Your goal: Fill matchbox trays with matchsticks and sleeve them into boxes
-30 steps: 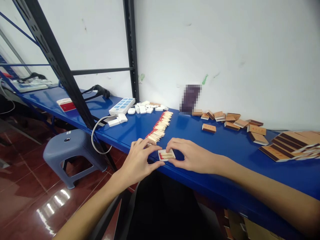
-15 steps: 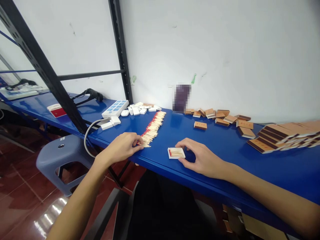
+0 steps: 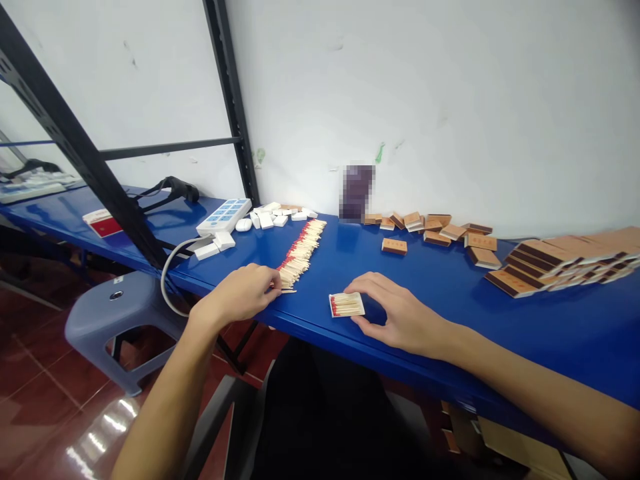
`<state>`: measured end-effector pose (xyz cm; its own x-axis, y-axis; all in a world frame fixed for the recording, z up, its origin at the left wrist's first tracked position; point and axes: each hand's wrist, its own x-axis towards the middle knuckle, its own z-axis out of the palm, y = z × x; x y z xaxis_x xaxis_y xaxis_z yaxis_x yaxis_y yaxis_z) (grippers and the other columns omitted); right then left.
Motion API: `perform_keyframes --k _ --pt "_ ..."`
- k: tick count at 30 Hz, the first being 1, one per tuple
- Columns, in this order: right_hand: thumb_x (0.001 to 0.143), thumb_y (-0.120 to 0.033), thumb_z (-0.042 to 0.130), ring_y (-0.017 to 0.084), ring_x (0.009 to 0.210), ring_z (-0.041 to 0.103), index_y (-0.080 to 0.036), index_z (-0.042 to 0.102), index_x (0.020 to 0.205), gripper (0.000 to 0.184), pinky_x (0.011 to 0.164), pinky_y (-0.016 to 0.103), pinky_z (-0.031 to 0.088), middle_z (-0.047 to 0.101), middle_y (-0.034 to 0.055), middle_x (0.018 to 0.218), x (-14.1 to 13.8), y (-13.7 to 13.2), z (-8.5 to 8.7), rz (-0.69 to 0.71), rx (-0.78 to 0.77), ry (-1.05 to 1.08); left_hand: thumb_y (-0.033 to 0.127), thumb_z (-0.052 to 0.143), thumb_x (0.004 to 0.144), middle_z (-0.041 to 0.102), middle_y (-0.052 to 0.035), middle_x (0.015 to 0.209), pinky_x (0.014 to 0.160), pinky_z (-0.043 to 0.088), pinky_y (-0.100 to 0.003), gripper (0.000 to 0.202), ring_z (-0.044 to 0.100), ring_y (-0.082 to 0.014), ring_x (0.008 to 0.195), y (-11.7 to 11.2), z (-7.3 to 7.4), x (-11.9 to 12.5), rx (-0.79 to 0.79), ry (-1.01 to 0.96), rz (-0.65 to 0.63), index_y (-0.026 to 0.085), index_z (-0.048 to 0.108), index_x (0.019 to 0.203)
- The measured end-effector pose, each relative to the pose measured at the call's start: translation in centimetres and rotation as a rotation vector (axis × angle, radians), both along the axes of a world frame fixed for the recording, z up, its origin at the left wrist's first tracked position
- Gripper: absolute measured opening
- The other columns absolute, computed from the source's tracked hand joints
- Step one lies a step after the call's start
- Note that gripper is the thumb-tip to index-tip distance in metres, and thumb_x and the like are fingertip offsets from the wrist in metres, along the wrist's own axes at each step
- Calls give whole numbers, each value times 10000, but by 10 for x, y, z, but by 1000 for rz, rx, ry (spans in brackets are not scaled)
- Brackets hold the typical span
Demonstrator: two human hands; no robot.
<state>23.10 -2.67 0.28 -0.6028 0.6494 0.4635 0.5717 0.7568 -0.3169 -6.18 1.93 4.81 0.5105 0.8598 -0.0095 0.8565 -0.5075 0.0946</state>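
A small white matchbox tray (image 3: 347,305) with red-tipped matches in it lies near the front edge of the blue table (image 3: 450,293). My right hand (image 3: 400,317) rests just right of it, fingers curled and touching its edge. My left hand (image 3: 240,293) sits at the near end of a long row of loose matches (image 3: 301,253), fingers pinched together on the closest matches.
Brown matchbox sleeves (image 3: 440,230) lie scattered at the back, with a stacked row (image 3: 570,263) at the far right. White trays (image 3: 277,215), a power strip (image 3: 223,217) with its cable, a black shelf post (image 3: 230,100) and a grey stool (image 3: 117,313) are to the left.
My left hand left the tray and went left to the near end of the match row. My right hand stayed beside the tray, and the view shifted a little.
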Motion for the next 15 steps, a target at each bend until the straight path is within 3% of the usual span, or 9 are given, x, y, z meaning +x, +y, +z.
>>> perform_keyframes --k 8,15 --pt "890 -214 608 214 1054 607 -231 515 1217 340 893 372 531 622 77 1155 -2 -1 1 -4 -48 -5 284 513 896 696 -27 879 745 397 -309 161 620 -201 827 -5 1 7 -80 -27 -93 208 649 855" --pt "844 -312 686 202 910 638 -236 480 1238 451 814 369 548 655 48 1035 -14 2 -1 -141 -193 64 274 538 908 673 -17 903 706 388 -295 113 607 -189 822 -8 0 26 15 -134 -175 203 625 903"
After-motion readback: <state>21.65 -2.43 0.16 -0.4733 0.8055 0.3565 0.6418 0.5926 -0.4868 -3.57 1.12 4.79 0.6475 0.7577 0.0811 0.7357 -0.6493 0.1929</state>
